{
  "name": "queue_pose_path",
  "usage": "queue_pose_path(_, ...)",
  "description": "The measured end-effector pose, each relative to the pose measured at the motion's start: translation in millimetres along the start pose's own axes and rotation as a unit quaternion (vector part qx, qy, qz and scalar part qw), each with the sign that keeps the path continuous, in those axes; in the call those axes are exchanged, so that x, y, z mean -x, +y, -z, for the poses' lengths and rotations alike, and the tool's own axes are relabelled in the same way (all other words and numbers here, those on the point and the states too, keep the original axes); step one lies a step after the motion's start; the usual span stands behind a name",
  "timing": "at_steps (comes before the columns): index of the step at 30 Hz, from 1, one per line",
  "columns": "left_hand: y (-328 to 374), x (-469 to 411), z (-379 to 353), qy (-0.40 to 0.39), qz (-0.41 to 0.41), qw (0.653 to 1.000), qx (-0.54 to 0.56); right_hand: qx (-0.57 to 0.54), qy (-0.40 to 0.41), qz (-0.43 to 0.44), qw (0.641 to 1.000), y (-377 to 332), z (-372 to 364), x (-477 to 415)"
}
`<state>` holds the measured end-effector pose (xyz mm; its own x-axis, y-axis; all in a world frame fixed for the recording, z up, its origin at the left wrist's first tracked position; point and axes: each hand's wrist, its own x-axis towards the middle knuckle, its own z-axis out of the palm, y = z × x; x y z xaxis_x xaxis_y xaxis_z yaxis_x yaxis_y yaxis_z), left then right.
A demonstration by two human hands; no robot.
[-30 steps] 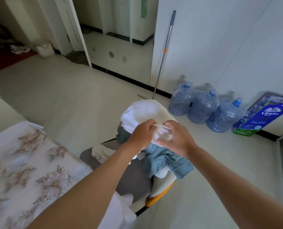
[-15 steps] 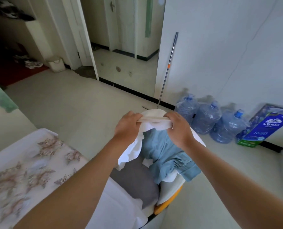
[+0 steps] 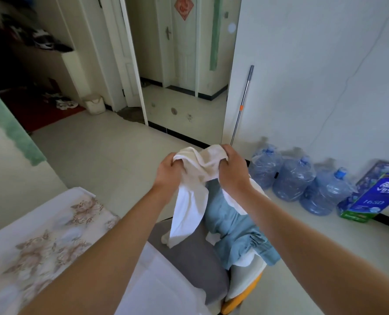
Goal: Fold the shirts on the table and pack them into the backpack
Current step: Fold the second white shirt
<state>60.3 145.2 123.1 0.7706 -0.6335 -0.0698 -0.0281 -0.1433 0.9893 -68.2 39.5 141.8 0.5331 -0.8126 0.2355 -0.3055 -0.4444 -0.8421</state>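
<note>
- Table (image 3: 52, 235) w/ flowered cloth, lower left.
- Left hand (image 3: 169, 171) curled tight on white shirt's (image 3: 195, 189) bunched top; shirt hangs over chair (image 3: 189, 264), off the table.
- Red sign (image 3: 184, 6) on far door, unreadable.
- Right hand (image 3: 233, 169) grips shirt's other end.
- Blue garment (image 3: 230, 223) draped on chair.
- Pole (image 3: 242, 105) leans on wall; 3 water jugs (image 3: 291, 176) beside.
- Blue pack (image 3: 375, 198), far right: "Vinda"; digits below blurred.

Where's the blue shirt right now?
Head view, centre-right: the blue shirt lies draped on the chair, below the right hand, beside the white shirt.
</note>
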Motion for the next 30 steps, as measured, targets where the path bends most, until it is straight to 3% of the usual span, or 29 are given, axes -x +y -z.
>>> queue_pose_path(2, 2, 9, 7, -0.123, 0.052, 0.980, 0.145, -0.134, -0.073, -0.065, 0.986, -24, -19, 11)
queue_pose_path(4, -3, 14, 11, -0.170, 0.054, 0.975, 0.134, -0.245, -0.185, -0.118, 0.944, -27, -38, 24)
queue_pose_path(6, -11, 15, 18, -0.114, 0.034, 0.993, 0.021, -0.315, -0.277, -0.138, 0.897, -15, -44, 30)
queue_pose_path(8, -22, 14, 28, -0.069, 0.031, 0.997, -0.022, -0.369, -0.345, -0.161, 0.848, 1, -43, 28)
queue_pose_path(9, -26, 13, 33, -0.058, 0.038, 0.997, -0.024, -0.330, -0.344, -0.162, 0.864, 10, -40, 25)
queue_pose_path(11, -26, 11, 42, -0.037, 0.042, 0.998, -0.032, -0.047, -0.287, -0.092, 0.952, 34, -38, 19)
queue_pose_path(13, -21, 6, 50, -0.031, 0.041, 0.998, -0.023, 0.175, -0.276, -0.034, 0.944, 51, -40, 19)
queue_pose_path(15, -12, 2, 58, -0.039, 0.031, 0.999, 0.012, 0.251, -0.287, -0.023, 0.924, 59, -51, 21)
queue_pose_path(21, 24, 3, 86, 0.011, 0.008, 0.987, 0.157, 0.163, -0.180, -0.037, 0.969, 17, -117, 11)
queue_pose_path(27, 53, 23, 159, 0.135, -0.006, 0.967, 0.214, 0.003, -0.061, 0.055, 0.997, -39, -143, 29)
queue_pose_path(30, 62, 41, 200, 0.191, -0.031, 0.967, 0.164, 0.096, -0.037, 0.135, 0.985, -44, -162, 45)
